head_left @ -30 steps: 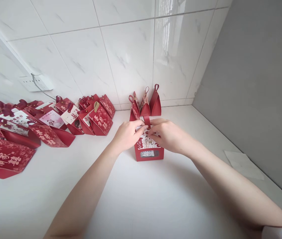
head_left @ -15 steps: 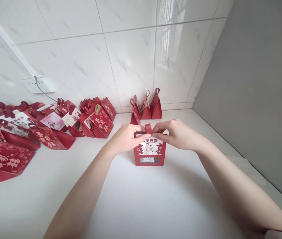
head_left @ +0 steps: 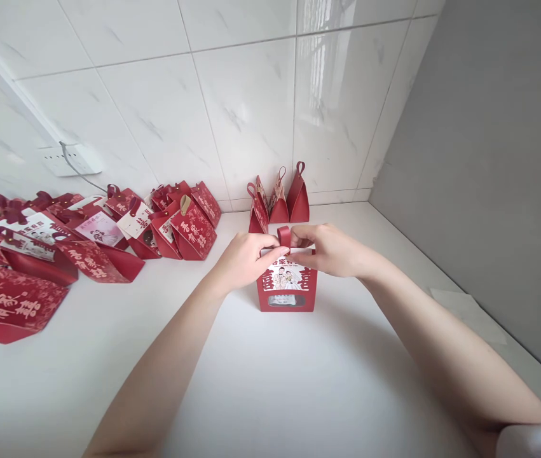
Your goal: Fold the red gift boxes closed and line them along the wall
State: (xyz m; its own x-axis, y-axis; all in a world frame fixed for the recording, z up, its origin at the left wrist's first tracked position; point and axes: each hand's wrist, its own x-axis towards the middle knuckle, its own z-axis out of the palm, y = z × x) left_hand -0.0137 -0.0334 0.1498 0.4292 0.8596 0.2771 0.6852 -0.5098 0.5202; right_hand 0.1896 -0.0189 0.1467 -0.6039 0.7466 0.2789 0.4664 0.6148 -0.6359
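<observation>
A red gift box [head_left: 287, 301] with a printed couple, characters and a small oval window stands upright on the white table [head_left: 270, 381]. A red ribbon loop [head_left: 284, 236] rises from its top edge. My left hand [head_left: 253, 257] pinches the top at the left of the loop, thumb in front and fingers behind. From the right, my right hand [head_left: 330, 249] pinches the same top edge beside the loop, its thumb across the front. The fingers behind the box are partly hidden.
Several red gift boxes [head_left: 194, 232] with ribbon loops crowd the left side, some tipped over. More red boxes [head_left: 299, 200] stand against the tiled wall [head_left: 246, 114]. A socket with a cable [head_left: 70, 159] is at the left; a grey panel [head_left: 494, 159] borders the right.
My right hand has shifted slightly left across the top of the box, its thumb now covering more of the printed front. The box has stayed upright. The view has tilted slightly.
</observation>
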